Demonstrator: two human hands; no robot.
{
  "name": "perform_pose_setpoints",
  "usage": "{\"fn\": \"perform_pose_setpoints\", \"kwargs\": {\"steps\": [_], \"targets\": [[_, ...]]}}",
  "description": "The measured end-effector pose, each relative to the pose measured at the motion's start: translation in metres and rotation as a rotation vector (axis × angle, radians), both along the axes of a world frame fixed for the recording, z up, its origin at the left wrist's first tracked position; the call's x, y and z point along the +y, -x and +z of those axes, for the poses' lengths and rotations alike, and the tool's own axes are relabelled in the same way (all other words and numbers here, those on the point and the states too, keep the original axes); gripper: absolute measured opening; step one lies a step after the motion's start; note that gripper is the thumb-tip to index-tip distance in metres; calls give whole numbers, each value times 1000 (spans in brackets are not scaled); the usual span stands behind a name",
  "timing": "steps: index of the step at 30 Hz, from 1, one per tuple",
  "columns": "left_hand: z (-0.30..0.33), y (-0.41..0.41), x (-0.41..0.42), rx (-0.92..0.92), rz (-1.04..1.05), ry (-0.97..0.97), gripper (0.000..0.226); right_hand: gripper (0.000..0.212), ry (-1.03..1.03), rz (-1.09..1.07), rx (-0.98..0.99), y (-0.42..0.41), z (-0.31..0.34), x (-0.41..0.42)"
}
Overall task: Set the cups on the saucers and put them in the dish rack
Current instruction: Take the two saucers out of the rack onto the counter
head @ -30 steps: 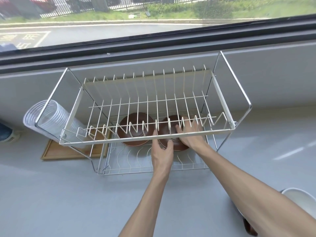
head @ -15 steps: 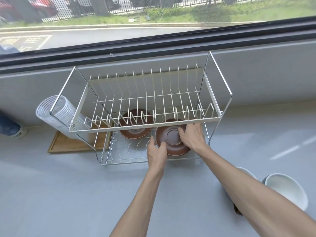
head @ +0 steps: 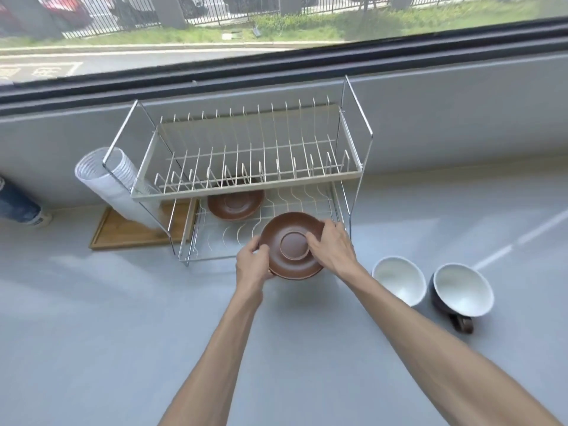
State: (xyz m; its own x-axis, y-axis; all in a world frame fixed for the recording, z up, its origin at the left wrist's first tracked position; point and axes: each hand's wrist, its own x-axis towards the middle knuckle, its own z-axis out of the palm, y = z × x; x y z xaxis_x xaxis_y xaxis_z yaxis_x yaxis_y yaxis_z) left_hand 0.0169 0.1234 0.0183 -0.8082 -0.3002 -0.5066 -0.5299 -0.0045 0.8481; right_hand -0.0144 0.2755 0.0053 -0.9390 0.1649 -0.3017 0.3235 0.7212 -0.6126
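Two bare hands hold a brown saucer [head: 292, 244] at the near edge of a two-tier wire dish rack [head: 246, 179] that stands on a grey counter [head: 123, 333] beneath a window [head: 276, 26]. The left hand [head: 253, 265] grips the saucer's left rim, fingers curled under it and thumb on top. The right hand [head: 330, 245] closes on the right rim, its fingers lying over the upper face beside the round centre well. The saucer is tilted slightly toward the camera and sits partly over the near rail of the rack's lower shelf, partly over the counter; whether it touches the rail cannot be told.

A second brown saucer [head: 235, 204] lies flat farther back on the lower shelf, half hidden under the upper tier, whose slots hold nothing.

To the right of the rack, two cups stand upright on the counter, just beside each other. The nearer-left cup [head: 398, 279] shows a white inside and is partly covered by the right forearm. The right cup [head: 462, 290] has a white inside, a dark outside and a dark handle pointing toward the camera.

At the rack's left end, a stack of clear plastic cups [head: 104, 176] leans on its side against the frame, above a wooden tray [head: 129, 232]. Beyond the glass, grass, a fence and a road are in view.
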Motion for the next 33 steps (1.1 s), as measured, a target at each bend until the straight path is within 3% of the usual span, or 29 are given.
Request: {"fn": "perform_pose_setpoints", "kwargs": {"steps": [4, 21, 23, 27, 33], "targets": [[6, -21, 0, 14, -40, 24, 43, 53, 45, -34, 13, -30, -1, 6], [-2, -122, 30, -25, -143, -15, 25, 52, 199, -208, 38, -161, -27, 45], [-11, -132, 36, -54, -147, -19, 38, 52, 208, -229, 14, -176, -30, 53], [-23, -152, 54, -91, -222, -24, 28, 52, 221, -291, -29, -207, -39, 73], [-40, -169, 89, -159, -310, -25, 43, 48, 260, -412, -51, -242, -52, 109]]}}
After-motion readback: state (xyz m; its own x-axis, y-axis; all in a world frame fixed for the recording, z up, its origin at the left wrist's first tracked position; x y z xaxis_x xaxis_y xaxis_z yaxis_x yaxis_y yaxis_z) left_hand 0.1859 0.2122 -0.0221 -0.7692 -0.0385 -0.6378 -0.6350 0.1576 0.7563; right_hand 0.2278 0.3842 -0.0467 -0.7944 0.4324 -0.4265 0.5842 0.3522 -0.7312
